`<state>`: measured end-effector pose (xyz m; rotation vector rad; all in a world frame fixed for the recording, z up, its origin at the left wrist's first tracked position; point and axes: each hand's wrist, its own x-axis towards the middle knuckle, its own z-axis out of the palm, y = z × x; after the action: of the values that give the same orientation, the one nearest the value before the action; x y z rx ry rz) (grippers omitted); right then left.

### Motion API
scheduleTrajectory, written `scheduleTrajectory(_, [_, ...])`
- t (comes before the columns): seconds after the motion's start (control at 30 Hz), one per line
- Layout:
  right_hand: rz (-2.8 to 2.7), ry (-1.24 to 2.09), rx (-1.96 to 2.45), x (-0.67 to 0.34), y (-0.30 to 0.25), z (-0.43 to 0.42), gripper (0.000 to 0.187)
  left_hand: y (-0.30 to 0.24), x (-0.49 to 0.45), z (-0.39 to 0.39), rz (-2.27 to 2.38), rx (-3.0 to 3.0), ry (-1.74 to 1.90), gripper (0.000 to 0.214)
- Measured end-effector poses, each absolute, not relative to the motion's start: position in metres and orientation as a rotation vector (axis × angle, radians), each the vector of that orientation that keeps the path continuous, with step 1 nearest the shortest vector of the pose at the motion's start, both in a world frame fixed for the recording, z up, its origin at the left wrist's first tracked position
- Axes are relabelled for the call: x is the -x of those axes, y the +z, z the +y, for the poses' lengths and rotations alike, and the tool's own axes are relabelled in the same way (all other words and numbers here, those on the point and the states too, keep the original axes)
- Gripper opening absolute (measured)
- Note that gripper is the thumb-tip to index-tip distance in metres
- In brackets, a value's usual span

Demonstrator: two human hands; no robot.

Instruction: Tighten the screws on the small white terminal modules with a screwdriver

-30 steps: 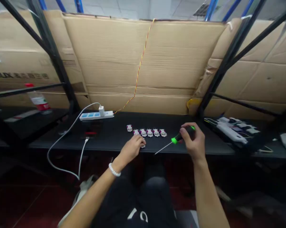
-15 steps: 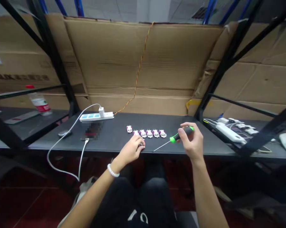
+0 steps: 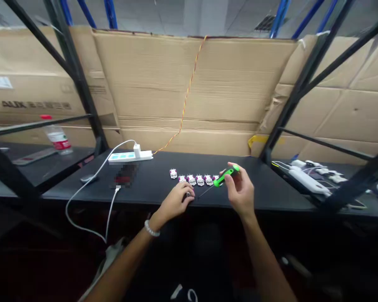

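A green-and-black screwdriver (image 3: 222,178) is gripped in my right hand (image 3: 242,191), its thin shaft slanting down and left to just beside the fingers of my left hand. My left hand (image 3: 177,199) rests at the table's front edge, fingers curled around a small thing that is mostly hidden. Just beyond both hands, several small white-and-purple parts (image 3: 200,180) stand in a row. Another such part (image 3: 173,173) sits a little apart at the row's left end. My right hand partly covers the row's right end.
On the black table (image 3: 157,193) at the left lie a white power strip (image 3: 122,157), a white cable (image 3: 70,201) and a blurred-out device (image 3: 123,176). A bottle (image 3: 59,138) stands farther left. Cardboard (image 3: 151,84) closes the back; black metal posts (image 3: 82,92) flank it. More power strips (image 3: 308,178) lie right.
My right hand has moved left with the screwdriver, bringing its tip close to my left hand's fingers. My left hand keeps its place by the row. The whole view has shifted slightly.
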<state>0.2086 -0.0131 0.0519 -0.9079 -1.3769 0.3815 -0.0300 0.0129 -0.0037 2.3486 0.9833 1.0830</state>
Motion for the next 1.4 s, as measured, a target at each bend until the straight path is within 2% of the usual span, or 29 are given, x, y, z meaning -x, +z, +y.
scheduleTrajectory(0.77, [-1.473, 0.389, 0.881, -0.189, 0.059, -0.004, 0.042, -0.005, 0.029, 0.015, 1.0, -2.338, 1.088, 0.009])
scheduleTrajectory(1.0, [-1.683, 0.133, 0.907, -0.183, 0.076, -0.001, 0.053, -0.005, 0.027, 0.014, 1.028, -2.341, 1.094, 0.009])
scheduleTrajectory(1.13, [-1.791, 0.004, 0.842, -0.172, 0.091, 0.003, 0.046, -0.004, 0.027, 0.013, 1.034, -2.331, 1.105, 0.01])
scheduleTrajectory(1.33, [-1.794, 0.415, 0.686, -0.156, 0.103, 0.009, 0.039, -0.004, 0.026, 0.013, 1.043, -2.308, 1.1, 0.009])
scheduleTrajectory(1.4, [-1.72, 0.356, 0.76, -0.152, 0.104, 0.011, 0.035, -0.005, 0.026, 0.014, 1.038, -2.312, 1.101, 0.009])
